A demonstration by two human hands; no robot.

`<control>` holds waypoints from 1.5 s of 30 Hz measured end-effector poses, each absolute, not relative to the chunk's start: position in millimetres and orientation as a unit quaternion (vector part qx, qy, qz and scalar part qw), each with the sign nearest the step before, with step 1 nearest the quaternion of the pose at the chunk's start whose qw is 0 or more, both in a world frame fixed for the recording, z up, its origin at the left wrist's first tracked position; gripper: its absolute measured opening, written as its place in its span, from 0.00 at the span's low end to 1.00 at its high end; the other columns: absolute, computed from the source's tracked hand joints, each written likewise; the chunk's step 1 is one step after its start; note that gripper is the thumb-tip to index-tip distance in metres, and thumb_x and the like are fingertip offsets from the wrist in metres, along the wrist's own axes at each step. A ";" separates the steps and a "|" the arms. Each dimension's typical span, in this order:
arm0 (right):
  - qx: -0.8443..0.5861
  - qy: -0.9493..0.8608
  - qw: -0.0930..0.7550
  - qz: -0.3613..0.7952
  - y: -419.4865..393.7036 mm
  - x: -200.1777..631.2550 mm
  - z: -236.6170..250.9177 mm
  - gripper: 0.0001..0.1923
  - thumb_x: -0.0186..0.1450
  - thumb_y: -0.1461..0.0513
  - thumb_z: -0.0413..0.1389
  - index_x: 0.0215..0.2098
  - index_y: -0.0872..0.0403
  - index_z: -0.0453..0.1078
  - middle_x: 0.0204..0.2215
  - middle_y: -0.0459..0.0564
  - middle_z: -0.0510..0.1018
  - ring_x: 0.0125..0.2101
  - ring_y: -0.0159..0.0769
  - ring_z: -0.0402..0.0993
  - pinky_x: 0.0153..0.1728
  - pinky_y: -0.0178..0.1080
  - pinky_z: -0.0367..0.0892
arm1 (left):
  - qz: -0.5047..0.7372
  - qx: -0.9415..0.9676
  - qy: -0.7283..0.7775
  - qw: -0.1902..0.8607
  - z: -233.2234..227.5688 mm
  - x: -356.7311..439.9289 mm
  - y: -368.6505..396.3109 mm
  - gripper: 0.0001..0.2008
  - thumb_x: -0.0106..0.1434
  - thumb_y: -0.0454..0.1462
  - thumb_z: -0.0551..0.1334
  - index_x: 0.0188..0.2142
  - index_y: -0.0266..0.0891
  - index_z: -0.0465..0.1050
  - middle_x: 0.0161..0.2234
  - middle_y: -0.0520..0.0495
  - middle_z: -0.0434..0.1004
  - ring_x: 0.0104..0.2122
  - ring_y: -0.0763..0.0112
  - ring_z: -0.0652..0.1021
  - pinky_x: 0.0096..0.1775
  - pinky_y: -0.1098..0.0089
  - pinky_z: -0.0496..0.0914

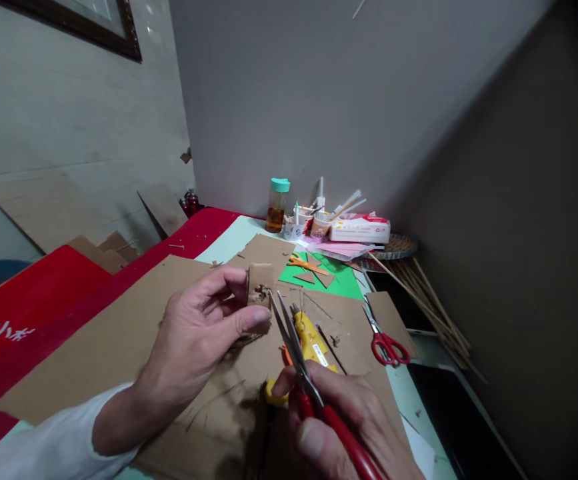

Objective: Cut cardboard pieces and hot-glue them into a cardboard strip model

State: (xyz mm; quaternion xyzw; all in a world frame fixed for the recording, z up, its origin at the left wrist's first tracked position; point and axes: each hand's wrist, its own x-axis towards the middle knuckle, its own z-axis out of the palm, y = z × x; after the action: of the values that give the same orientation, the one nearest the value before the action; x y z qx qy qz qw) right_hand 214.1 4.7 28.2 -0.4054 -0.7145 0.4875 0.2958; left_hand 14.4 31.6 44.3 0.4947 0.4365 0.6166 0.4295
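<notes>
My left hand (203, 327) pinches a small cardboard piece (261, 275) upright between thumb and fingers. A ragged, torn hole shows in the middle of that piece. In my right hand (349, 413) is a pair of red-handled scissors (293, 340), blades slightly apart and pointing up and away. The blade tips are right beside the torn hole; whether they touch it I cannot tell. Behind the scissors a yellow glue gun (313, 337) lies on a large cardboard sheet (189, 293), partly covered by my right hand and the blades.
Another pair of red scissors (387, 343) lies to the right. Orange scissors (309, 265) and cardboard triangles rest on a green sheet (343, 283). At the back stand a bottle (277, 208), cups (320, 228) and a tissue pack (361, 231). Wooden sticks (439, 307) lean along the right edge.
</notes>
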 end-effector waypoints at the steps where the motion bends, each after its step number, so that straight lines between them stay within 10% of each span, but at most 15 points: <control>1: -0.404 -0.710 0.293 0.497 4.6 214.4 27.7 0.30 0.65 0.36 0.54 0.38 0.53 0.76 0.22 0.42 0.67 0.23 0.32 0.61 0.27 0.35 0.56 | 0.627 0.489 0.433 0.425 42.7 14.0 31.8 0.06 0.57 0.35 0.74 0.35 0.43 0.81 0.31 0.54 0.81 0.31 0.76 0.78 0.34 0.80 0.74; 11: -0.387 -0.639 0.284 0.601 4.6 211.5 29.6 0.29 0.62 0.37 0.58 0.39 0.55 0.76 0.20 0.40 0.62 0.18 0.28 0.54 0.19 0.33 0.49 | 0.691 0.336 0.436 0.470 50.3 21.6 37.1 0.11 0.43 0.37 0.80 0.28 0.41 0.85 0.25 0.54 0.80 0.30 0.76 0.75 0.34 0.80 0.72; 45: -0.401 -0.613 0.290 0.617 3.4 205.8 25.2 0.38 0.60 0.29 0.54 0.40 0.55 0.75 0.19 0.41 0.62 0.17 0.28 0.55 0.16 0.32 0.50 | 0.634 0.370 0.364 0.573 46.6 21.8 39.4 0.05 0.67 0.35 0.65 0.33 0.38 0.76 0.35 0.48 0.84 0.39 0.61 0.86 0.45 0.64 0.80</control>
State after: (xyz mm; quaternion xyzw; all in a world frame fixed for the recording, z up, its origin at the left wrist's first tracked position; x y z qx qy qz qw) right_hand 205.8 3.4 25.2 -0.4007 -0.6126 0.6167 0.2897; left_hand 21.8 39.4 46.6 0.3703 0.3636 0.6340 0.5734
